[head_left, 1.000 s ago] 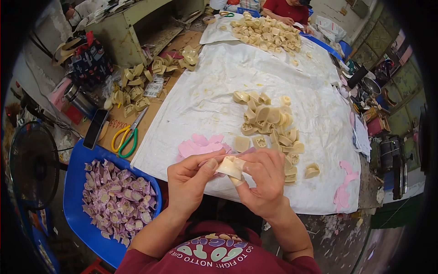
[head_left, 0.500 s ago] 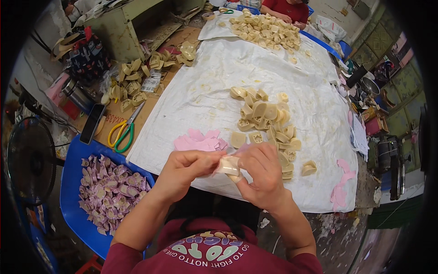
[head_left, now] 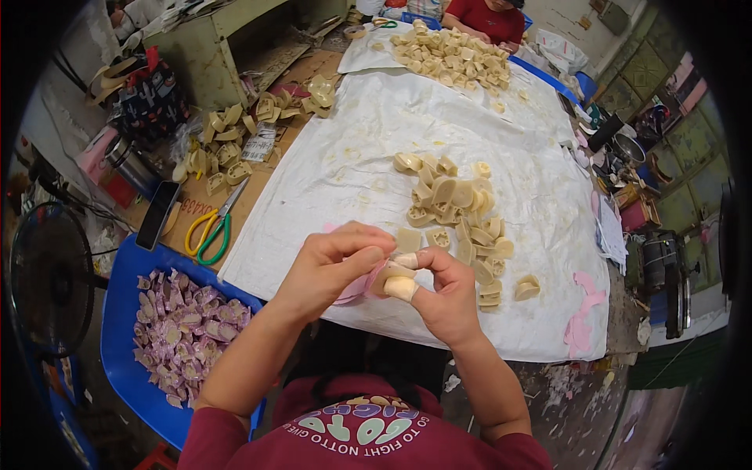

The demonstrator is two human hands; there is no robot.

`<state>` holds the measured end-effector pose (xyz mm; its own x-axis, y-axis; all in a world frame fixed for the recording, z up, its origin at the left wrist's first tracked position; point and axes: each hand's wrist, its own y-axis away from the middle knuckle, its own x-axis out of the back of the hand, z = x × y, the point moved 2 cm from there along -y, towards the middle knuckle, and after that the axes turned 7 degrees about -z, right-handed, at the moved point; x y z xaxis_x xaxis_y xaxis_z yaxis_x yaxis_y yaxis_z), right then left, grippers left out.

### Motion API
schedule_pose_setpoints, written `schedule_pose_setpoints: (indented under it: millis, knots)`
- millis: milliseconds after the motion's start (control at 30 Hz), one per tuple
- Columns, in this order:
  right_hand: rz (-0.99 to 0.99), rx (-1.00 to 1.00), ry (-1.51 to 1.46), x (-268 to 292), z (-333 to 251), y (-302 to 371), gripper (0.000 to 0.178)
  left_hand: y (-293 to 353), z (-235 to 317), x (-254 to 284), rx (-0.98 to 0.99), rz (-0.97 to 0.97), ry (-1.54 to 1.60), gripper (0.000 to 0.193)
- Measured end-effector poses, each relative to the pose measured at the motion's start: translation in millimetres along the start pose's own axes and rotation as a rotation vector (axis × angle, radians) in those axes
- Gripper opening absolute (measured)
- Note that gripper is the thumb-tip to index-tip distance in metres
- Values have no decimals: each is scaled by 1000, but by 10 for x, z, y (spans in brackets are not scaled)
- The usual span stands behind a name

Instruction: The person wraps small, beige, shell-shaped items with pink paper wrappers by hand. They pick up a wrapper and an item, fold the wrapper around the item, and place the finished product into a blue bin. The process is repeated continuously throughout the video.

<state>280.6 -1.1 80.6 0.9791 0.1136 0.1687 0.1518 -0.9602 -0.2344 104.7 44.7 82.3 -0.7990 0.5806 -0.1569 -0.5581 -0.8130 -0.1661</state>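
Note:
Over the table's near edge, my two hands meet around a small beige moulded piece [head_left: 382, 280] that looks like a shoe heel, with pink sheet material against it. My right hand [head_left: 448, 294] grips the heel between thumb and forefinger, both tipped with cream finger wraps. The fingers of my left hand [head_left: 333, 265] are pinched together at the heel's upper left, on the pink sheet piece [head_left: 359, 288]; its edge under them is hidden. Just beyond lies a pile of similar beige heels [head_left: 454, 196].
A blue basin [head_left: 117, 313] at the left holds many wrapped purple-pink pieces [head_left: 184, 329]. Scissors [head_left: 211, 231] and a phone [head_left: 158, 215] lie on cardboard. More heels [head_left: 454, 59] are heaped at the far end near a person in red [head_left: 486, 19]. Pink scraps [head_left: 581, 313] lie right.
My left hand has rolled over and risen slightly, its fingers now pinched above the heel. My right hand has turned the heel, and more pink sheet shows under my left hand.

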Motion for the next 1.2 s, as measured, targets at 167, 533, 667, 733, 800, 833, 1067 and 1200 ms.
schedule_pose_setpoints:
  millis: [167, 533, 667, 733, 800, 833, 1067, 1200]
  knots:
    - [-28, -83, -136, 9, -52, 13, 20, 125, -24, -58, -76, -38, 136, 15]
    - [-2, -10, 237, -6, -99, 2, 21, 111, 119, -121, -297, 84, -597, 10]
    - [-24, 294, 473, 101, -167, -6, 29, 213, 57, -238, -288, 110, -359, 14]
    - [-66, 530, 587, 83, -205, -16, 41, 275, -5, -250, -266, 105, -93, 20]
    - [68, 440, 484, 134, -295, 47, 57, 288, 36, -205, -394, 128, -150, 25]
    - [83, 347, 291, 145, -245, 71, 64, 293, 69, -186, -460, 144, -184, 27]
    - [-90, -66, -891, 143, 40, 251, 36, 333, 210, -338, -609, -40, -494, 30]
    - [-67, -86, -918, 132, -69, 266, 23, 383, 249, -327, -625, 45, -472, 26]
